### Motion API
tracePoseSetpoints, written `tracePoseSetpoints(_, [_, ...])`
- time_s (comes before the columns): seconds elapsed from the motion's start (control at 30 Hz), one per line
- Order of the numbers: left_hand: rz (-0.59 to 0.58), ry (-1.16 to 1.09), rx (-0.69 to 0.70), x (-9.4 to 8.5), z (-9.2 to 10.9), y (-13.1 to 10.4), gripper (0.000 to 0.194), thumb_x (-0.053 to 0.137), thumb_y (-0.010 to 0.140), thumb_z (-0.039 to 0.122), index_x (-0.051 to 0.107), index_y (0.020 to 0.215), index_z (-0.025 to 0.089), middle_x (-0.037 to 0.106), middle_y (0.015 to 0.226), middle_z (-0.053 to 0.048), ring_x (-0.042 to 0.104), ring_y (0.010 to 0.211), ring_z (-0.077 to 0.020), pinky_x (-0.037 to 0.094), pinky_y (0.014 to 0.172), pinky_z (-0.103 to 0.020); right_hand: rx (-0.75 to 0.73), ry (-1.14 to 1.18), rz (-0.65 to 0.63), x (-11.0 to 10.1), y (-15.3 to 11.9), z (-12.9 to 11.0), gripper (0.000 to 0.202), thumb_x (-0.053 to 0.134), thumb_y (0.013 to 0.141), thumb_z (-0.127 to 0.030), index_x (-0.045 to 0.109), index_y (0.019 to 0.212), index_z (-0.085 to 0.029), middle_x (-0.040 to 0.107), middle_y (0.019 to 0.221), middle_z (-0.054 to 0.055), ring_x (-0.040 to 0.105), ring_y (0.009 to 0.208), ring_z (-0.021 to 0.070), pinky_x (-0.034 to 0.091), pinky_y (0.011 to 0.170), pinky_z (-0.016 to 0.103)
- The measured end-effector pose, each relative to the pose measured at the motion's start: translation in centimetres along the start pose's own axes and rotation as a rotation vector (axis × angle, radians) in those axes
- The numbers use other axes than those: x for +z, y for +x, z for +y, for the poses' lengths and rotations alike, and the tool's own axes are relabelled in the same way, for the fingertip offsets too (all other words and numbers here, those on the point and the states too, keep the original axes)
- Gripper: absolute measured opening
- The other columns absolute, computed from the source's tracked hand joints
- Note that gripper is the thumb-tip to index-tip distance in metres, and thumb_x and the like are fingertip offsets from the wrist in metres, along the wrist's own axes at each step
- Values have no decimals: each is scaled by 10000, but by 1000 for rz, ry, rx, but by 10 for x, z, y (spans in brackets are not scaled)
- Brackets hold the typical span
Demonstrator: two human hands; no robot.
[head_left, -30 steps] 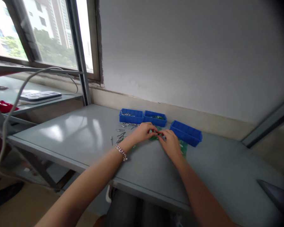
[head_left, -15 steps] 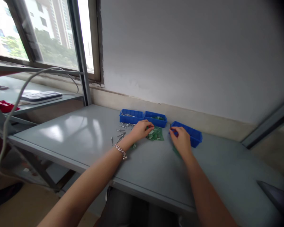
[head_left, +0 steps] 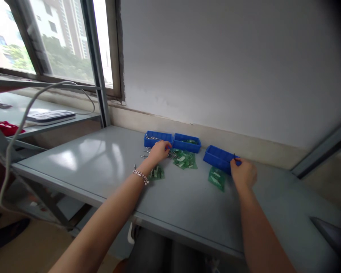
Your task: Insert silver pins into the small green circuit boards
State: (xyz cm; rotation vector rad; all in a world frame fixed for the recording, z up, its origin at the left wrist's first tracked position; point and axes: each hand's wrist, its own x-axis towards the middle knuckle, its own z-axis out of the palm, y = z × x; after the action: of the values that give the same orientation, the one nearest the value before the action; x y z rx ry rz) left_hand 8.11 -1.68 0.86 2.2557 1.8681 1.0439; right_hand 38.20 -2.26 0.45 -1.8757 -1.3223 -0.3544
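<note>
Fingers of the right hand (head_left: 244, 173) pinch a slim dark piece (head_left: 234, 156) at an oblong blue plastic bin (head_left: 216, 160), seemingly a placing step calling for release; whether the left hand's (head_left: 160, 151) hold anything is unclear.

"What's at ten o'clock?"
"A window (head_left: 53, 49) (trees (head_left: 65, 58) and tall buildings (head_left: 71, 26) beyond it)."
"And nine?"
"A flat white device (head_left: 51, 116) on a shelf (head_left: 19, 101), red cloth (head_left: 8, 129) near it, pale cable (head_left: 8, 159) looping in front."
"Four?"
"A dark object (head_left: 332, 236), too dim to name."
</note>
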Motion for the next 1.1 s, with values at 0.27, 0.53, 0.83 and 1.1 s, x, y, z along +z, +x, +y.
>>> tracePoseSetpoints(0.27, [-214, 51, 74, 17, 0, -7, 274, 521, 702, 166, 602, 964, 173, 595, 939, -74, 514, 895, -217, 380, 838, -336, 44, 7, -13, 1, -2, -1, 242, 508, 728, -258, 665, 867, -138, 528, 759, 122, 502, 732, 255, 358, 584, 316])
tracePoseSetpoints(0.53, [-248, 227, 63, 20, 8, -13, 277, 427, 765, 168, 601, 980, 190, 555, 1002, -87, 432, 970, -282, 369, 814, -413, 61, 9, -22, 2, -2, -1, 213, 523, 733, -266, 660, 837, -139, 494, 734, 105, 489, 721, 245, 357, 588, 315])
tracePoseSetpoints(0.83, [-224, 277, 66, 18, 6, -10, 239, 449, 713, 124, 651, 838, 153, 614, 832, -91, 521, 865, -207, 401, 799, -304, 24, 75, 24, 2, -2, -4, 203, 512, 721, -287, 636, 798, -146, 474, 711, 87, 458, 719, 229, 353, 610, 310])
tracePoseSetpoints(1.1, [-97, 223, -79, 16, 2, -8, 250, 445, 723, 124, 634, 879, 172, 612, 905, -78, 538, 889, -197, 414, 795, -278, -171, 201, 36, 11, -4, -8, 254, 429, 739, -309, 615, 756, -137, 448, 669, 70, 436, 715, 215, 347, 661, 315])
